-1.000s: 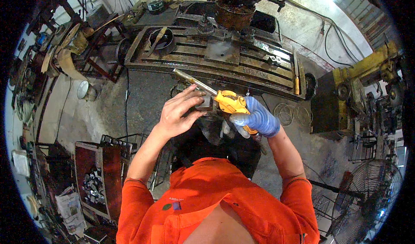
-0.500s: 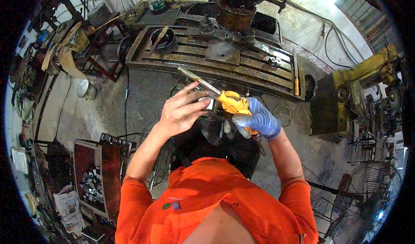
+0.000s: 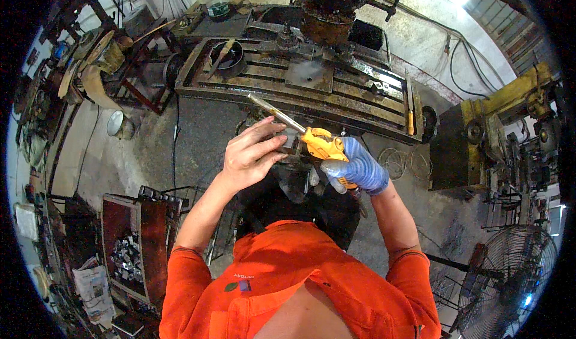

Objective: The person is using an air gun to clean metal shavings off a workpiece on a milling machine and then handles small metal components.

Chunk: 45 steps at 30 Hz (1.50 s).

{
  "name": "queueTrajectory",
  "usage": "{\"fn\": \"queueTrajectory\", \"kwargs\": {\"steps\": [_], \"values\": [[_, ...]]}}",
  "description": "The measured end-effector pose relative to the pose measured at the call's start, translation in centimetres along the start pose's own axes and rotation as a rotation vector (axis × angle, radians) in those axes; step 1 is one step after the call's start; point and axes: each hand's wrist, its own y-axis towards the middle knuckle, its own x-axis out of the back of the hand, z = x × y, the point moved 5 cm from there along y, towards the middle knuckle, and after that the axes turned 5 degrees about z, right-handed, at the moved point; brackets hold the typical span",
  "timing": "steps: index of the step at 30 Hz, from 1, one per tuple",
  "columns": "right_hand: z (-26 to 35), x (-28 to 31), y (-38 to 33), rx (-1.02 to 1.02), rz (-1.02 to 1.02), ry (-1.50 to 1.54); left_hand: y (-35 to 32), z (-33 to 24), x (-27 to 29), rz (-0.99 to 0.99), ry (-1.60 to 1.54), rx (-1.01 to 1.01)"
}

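My right hand [image 3: 360, 168], in a blue-and-grey glove, is wrapped round the handle of a yellow air blow gun [image 3: 324, 144]. Its long metal nozzle slants up to the left, passing just beyond my left fingertips. My bare left hand [image 3: 251, 156] has its fingers bent round a small grey metal block [image 3: 292, 141], largely hidden by fingers and shadow. Beyond both hands lies the slotted machine table [image 3: 264, 81]. On it rest a dark pan [image 3: 231, 68] with a brush across it and small shiny metal pieces [image 3: 378, 87].
A yellow-handled file [image 3: 411, 120] lies along the table's right end. The machine's spindle head [image 3: 327, 24] overhangs the far side. A standing fan [image 3: 510, 279] is at the lower right, and a reddish cabinet [image 3: 150, 243] with metal pieces at the lower left.
The block in my left hand has turned, so its bright square face no longer shows. My left fingers have shifted slightly. The blow gun stays almost in place.
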Motion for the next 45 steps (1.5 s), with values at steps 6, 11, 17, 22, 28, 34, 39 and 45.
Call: {"fn": "queueTrajectory", "kwargs": {"steps": [6,11,17,22,28,34,39,45], "values": [[-0.2,0.2,0.0,0.007,-0.006,-0.036,0.3,-0.2,0.2,-0.029,0.000,-0.013],[0.1,-0.1,0.0,-0.046,0.016,0.025,0.1,0.1,0.2,-0.044,-0.054,0.007],[-0.4,0.1,0.3,0.048,-0.033,-0.034,0.1,0.3,0.0,0.012,-0.058,0.011],[-0.4,0.1,0.3,-0.032,-0.039,-0.005,0.0,0.5,-0.5,0.068,-0.076,0.096],[-1.1,-0.1,0.4,-0.013,-0.052,0.059,0.3,0.2,-1.1,0.115,-0.011,0.092],[0.2,-0.8,0.1,-0.146,0.003,-0.084,-0.5,0.7,-2.4,0.181,0.068,0.083],[0.2,0.9,-0.7,-0.053,-0.189,-0.742,-1.9,2.4,-3.3,0.080,-0.034,0.315],[-4.9,11.9,-0.1,-0.466,-0.550,-1.252,-3.3,7.3,-3.8,0.074,-0.263,0.721]]}}
